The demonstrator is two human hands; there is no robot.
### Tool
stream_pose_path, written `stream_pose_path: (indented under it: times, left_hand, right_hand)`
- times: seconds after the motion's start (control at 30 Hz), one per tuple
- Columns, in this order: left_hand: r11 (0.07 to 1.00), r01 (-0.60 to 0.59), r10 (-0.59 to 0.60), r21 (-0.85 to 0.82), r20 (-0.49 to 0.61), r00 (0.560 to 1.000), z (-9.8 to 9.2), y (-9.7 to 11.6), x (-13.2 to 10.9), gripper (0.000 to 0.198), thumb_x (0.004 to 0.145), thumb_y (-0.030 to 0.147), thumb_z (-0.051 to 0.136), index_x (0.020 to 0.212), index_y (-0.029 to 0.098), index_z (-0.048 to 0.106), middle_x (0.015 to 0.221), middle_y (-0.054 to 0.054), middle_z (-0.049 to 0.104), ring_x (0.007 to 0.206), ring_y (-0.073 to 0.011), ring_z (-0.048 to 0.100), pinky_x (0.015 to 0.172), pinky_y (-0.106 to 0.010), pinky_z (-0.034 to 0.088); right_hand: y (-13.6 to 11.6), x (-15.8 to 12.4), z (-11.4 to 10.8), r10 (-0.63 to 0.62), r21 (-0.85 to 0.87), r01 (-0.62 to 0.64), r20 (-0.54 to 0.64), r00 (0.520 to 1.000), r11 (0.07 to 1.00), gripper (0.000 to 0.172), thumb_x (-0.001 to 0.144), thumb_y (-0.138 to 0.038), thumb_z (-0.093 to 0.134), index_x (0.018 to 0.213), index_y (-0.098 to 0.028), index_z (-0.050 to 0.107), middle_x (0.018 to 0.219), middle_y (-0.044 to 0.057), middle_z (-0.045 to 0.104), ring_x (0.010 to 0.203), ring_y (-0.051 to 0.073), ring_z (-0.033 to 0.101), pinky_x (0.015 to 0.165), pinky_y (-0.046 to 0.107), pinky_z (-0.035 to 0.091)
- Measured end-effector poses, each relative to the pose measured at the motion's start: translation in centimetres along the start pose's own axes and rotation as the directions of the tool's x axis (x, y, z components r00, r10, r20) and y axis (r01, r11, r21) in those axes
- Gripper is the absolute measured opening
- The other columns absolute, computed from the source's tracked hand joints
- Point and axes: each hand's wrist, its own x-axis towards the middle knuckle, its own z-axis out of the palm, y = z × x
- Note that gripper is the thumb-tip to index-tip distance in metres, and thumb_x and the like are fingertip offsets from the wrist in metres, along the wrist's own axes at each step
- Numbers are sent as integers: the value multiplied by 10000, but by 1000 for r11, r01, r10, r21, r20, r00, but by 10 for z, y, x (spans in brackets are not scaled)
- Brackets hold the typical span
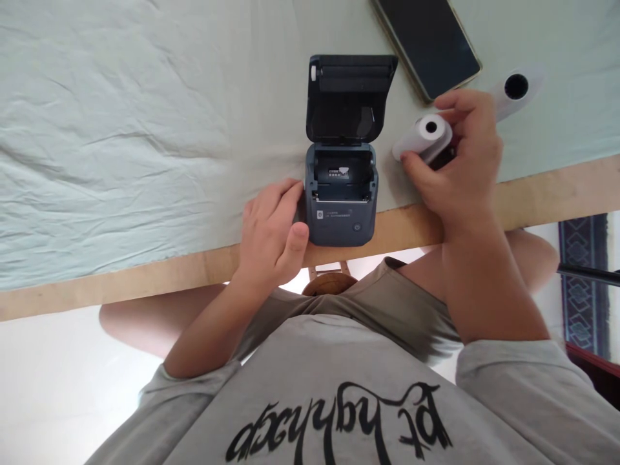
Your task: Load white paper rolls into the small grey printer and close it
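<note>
A small dark grey printer [341,206] sits at the near table edge with its lid [349,97] swung open and its paper bay bare. My left hand [271,229] grips the printer's left side, fingers curled against it. My right hand [460,161] is closed round a white paper roll [423,135] just to the right of the printer, fingertips pinching at its end. A second white roll [516,90] lies farther right, partly behind that hand.
A black phone [429,42] lies face up at the far right, beyond the rolls. A wrinkled pale green cloth [121,129] covers the table, whose wooden edge [145,278] runs along the near side.
</note>
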Motion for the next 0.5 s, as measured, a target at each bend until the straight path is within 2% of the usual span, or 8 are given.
stream_pose_path:
  times: [0.1,0.2,0.37,0.5]
  left_hand:
    - [1000,-2,2,6,2,1000,0,0,0,903,1046,804,72,1488,237,618,1473,-166,669,1361,-362,619,1109,-504,462]
    - [1000,1,-1,8,10,1000,1,-1,0,897,1044,804,71,1499,250,609,1477,-165,664,1370,-366,611,1112,-511,462]
    - [1000,-5,5,2,3,1000,1,-2,0,879,1053,792,96,1501,237,611,1472,-175,665,1364,-379,612,1111,-528,462]
    - [1000,-14,14,-3,1,1000,1,-2,1,868,1052,791,100,1498,254,615,1460,-164,671,1354,-377,617,1109,-522,463]
  right_hand:
    - [0,-3,0,-30,64,27,40,999,998,542,667,-164,669,1190,-290,601,1129,62,781,983,250,718,868,420,558]
    - [0,-4,-1,-103,1,104,77,992,995,499,689,-153,652,1168,-295,641,1137,62,786,985,258,715,924,449,562]
    - [3,-1,-4,-236,-86,240,57,970,967,557,753,-174,633,1297,-274,701,1158,90,756,985,263,687,945,469,557]
    - [2,-3,0,-170,21,170,15,985,985,626,715,-183,636,1332,-268,696,1118,72,757,841,210,671,779,392,557]
